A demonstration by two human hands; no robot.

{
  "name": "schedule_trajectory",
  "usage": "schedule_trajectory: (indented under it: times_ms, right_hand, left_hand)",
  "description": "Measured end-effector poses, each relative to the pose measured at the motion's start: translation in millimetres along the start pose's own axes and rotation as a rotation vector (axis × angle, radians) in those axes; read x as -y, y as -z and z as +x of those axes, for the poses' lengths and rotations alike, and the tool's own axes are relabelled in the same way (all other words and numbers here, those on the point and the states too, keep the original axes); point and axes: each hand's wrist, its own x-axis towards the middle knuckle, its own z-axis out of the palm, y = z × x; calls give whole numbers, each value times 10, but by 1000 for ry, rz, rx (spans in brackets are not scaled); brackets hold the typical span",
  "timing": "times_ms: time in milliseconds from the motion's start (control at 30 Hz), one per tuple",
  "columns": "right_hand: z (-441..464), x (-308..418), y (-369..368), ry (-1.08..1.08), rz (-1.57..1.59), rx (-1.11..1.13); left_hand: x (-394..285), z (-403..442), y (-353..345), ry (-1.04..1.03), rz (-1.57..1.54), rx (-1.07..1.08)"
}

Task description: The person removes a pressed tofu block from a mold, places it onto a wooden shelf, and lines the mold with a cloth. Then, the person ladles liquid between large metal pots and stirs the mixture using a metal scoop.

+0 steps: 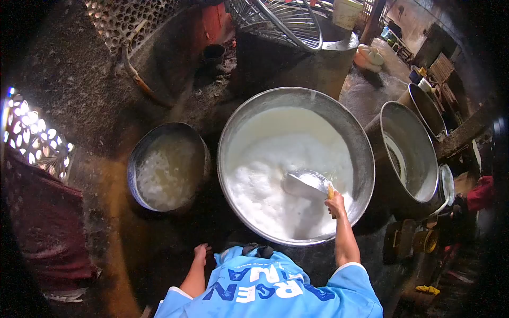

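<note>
In the middle of the view is a wide metal pot (366,175) full of milky white liquid (297,123), with thick white foam (252,196) over its nearer part. My right hand (335,204) is closed around the short yellowish handle of a broad metal scoop (307,181). The scoop's blade lies at the foam's surface, tilted, with some white froth on it. My left hand (202,251) hangs low beside my body, left of the pot's near rim. Its fingers look loosely apart, and I see nothing in them.
A smaller dark basin (204,143) with cloudy, foamy liquid stands to the left. Right of the pot is a deep metal vat (432,159), with another vat (442,127) behind it. A metal-spoked frame (297,26) and a pale bucket (347,13) sit at the back.
</note>
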Motion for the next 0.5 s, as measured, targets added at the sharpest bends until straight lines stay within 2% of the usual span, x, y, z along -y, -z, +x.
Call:
schedule_trajectory:
  times_ms: [233, 500]
  right_hand:
    - [-491, 24, -780, -35, 132, 103]
    - [-1217, 664, -1241, -61, 114, 174]
  left_hand:
    - [-341, 317, -24, 27, 11, 82]
    - [-1074, 638, -156, 54, 59, 157]
